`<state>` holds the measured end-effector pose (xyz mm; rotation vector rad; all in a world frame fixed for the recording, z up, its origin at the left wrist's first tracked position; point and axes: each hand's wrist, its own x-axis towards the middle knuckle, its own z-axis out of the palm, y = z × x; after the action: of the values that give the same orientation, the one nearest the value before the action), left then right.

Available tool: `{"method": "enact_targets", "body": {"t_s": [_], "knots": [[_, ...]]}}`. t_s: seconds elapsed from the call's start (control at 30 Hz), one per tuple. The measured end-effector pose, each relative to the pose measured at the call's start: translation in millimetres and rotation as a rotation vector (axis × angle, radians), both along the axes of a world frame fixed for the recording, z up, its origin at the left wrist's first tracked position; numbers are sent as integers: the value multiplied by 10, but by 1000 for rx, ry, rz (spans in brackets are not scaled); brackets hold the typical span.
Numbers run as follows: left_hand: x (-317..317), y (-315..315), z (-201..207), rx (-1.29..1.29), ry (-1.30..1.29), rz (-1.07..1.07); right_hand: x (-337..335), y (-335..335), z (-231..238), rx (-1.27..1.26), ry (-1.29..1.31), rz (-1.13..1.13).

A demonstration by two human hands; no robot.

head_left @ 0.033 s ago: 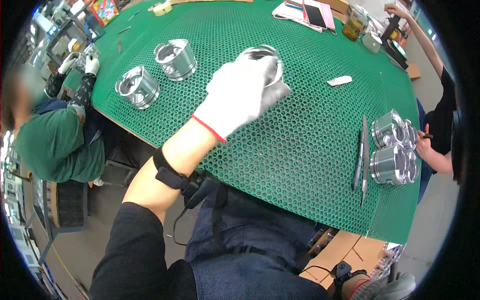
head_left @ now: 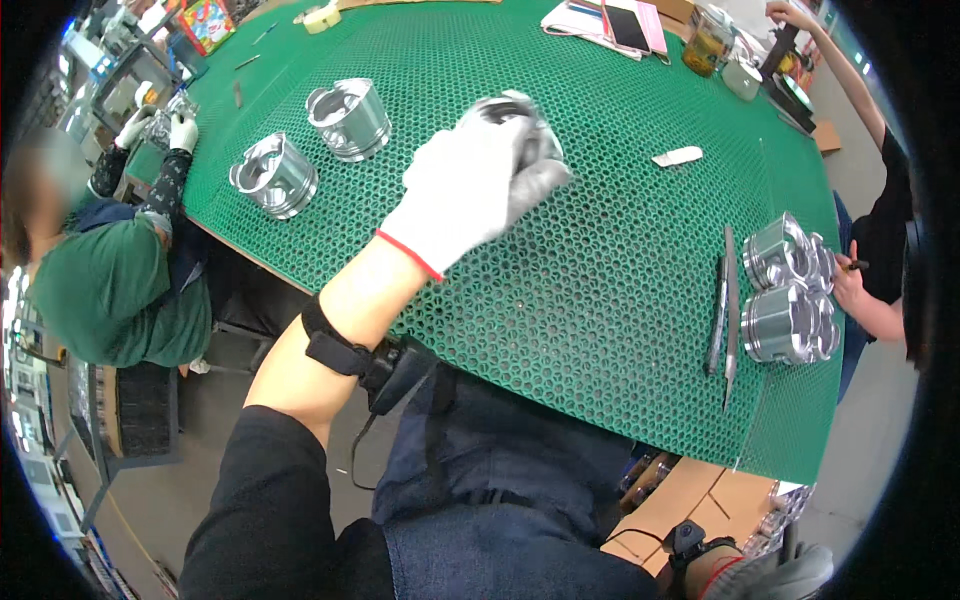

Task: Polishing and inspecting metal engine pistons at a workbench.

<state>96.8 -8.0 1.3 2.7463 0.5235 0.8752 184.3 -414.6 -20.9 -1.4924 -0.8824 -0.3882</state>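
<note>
My left hand [head_left: 465,185], in a white glove with a red cuff, is closed around a silver metal piston [head_left: 545,145] over the middle of the green mat. The hand covers much of this piston, which looks blurred. Left of it, two more pistons [head_left: 349,120] stand apart on the mat, the nearer one [head_left: 275,177] close to the mat's left edge. My right hand [head_left: 785,578], also gloved, is low at the right rim beside a carton. Its fingers are dim and partly cut off, so I cannot see what they do.
Several pistons [head_left: 780,325] cluster at the mat's right edge, beside two thin dark tools [head_left: 729,320]. A white scrap [head_left: 678,157] lies farther off. A phone [head_left: 627,30] rests on papers near a jar [head_left: 706,45]. Co-workers are at left and right. An open carton [head_left: 690,490] stands below the table.
My left hand has shifted slightly left with the piston in it. The pistons on the mat stay where they were.
</note>
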Motion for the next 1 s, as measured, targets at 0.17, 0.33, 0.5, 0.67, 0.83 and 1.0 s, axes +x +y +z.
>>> {"method": "enact_targets", "body": {"t_s": [0.17, 0.33, 0.5, 0.67, 0.83, 1.0], "knots": [[-487, -101, -511, -183, 158, 128, -2, -111, -21, 15, -13, -44], [-1069, -598, -562, -394, 67, -230, 27, -186, -16, -2, -46, -86], [-1493, -885, -891, -171, 97, -243, 18, -175, 46, -10, -114, -128], [-1542, -895, -972, -260, 33, -243, -23, -37, 132, 49, -304, -211], [-1521, -919, -886, -251, 24, -239, -81, 418, -124, -161, -460, -359], [-1360, -751, -272, -1395, 13, -9, 277, 978, -233, -949, -360, 63]]}}
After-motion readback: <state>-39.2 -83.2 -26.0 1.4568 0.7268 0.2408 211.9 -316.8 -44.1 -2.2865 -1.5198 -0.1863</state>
